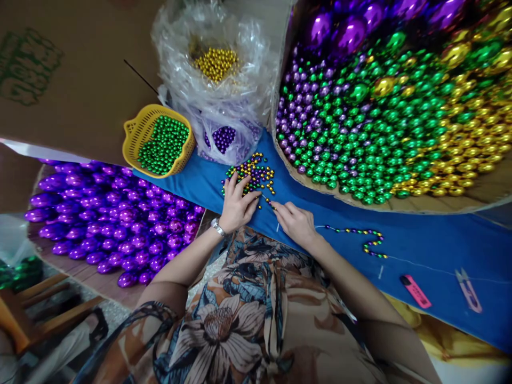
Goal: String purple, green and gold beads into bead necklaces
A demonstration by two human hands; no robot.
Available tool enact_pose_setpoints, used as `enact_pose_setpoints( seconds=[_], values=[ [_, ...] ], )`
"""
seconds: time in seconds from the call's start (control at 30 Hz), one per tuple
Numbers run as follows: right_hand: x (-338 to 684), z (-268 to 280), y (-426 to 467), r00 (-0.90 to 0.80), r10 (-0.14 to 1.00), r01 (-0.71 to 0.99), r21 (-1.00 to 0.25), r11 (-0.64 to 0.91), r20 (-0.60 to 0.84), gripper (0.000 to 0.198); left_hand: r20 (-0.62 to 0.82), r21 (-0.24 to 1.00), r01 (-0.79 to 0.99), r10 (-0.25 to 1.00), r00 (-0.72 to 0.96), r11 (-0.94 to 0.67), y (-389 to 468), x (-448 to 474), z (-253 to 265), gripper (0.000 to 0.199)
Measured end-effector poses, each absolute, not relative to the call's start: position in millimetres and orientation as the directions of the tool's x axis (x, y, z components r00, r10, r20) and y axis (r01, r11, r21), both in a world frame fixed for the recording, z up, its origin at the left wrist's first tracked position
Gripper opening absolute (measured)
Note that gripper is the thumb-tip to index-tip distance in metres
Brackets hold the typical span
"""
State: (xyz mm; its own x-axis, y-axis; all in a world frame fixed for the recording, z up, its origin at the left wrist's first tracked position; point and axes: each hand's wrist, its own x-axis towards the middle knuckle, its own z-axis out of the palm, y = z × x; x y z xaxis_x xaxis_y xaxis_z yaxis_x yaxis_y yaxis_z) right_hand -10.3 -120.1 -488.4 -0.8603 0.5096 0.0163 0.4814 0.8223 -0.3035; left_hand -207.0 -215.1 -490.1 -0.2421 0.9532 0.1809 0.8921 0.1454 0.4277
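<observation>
My right hand (295,221) pinches a thin needle (263,198) with a few small beads on it. From that hand a thread runs right to a strung row of purple, green and gold beads (374,234) lying on the blue cloth (320,202). My left hand (238,207), with a metal watch on its wrist, rests with fingers apart at the near edge of a loose pile of mixed small beads (260,173). Its thumb and forefinger are close to the needle's tip; whether a bead is between them is too small to tell.
A yellow basket (128,146) holds green beads. Behind the pile stand plastic bags (172,32) of gold and purple beads. Large boxes of shiny balls flank the cloth: purple balls (116,224) left, mixed balls (384,128) right. A pink cutter (416,291) and thread snips (468,290) lie right.
</observation>
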Motion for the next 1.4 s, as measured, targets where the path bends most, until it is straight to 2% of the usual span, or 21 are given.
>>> enact_pose_setpoints(
  seconds=[0.13, 0.33, 0.57, 0.93, 1.4],
  values=[
    [-16.5, -486.7, -119.9, -0.857, 0.516, 0.493, -0.283, 0.822, 0.005, 0.039, 0.176, 0.446, 0.888, 0.962, -0.21, 0.112, -218.2, -204.7, -488.5, 0.025],
    [-13.1, -489.1, -116.4, -0.866, 0.498, 0.465, -0.289, 0.837, 0.048, 0.037, 0.235, 0.47, 0.869, 0.927, -0.293, 0.155, -223.6, -212.5, -489.8, 0.023],
    [-15.7, -489.8, -116.3, -0.866, 0.498, 0.467, -0.292, 0.835, 0.038, 0.037, 0.281, 0.45, 0.881, 0.914, -0.293, 0.145, -224.4, -215.1, -493.7, 0.02],
    [-16.7, -488.8, -117.5, -0.888, 0.457, 0.423, -0.297, 0.856, 0.052, 0.036, 0.24, 0.432, 0.884, 0.923, -0.301, 0.176, -221.8, -212.9, -495.3, 0.024],
    [-18.4, -489.5, -119.2, -0.864, 0.499, 0.462, -0.29, 0.838, 0.066, 0.037, 0.189, 0.471, 0.858, 0.927, -0.325, 0.204, -219.8, -213.5, -493.6, 0.026]
  ],
)
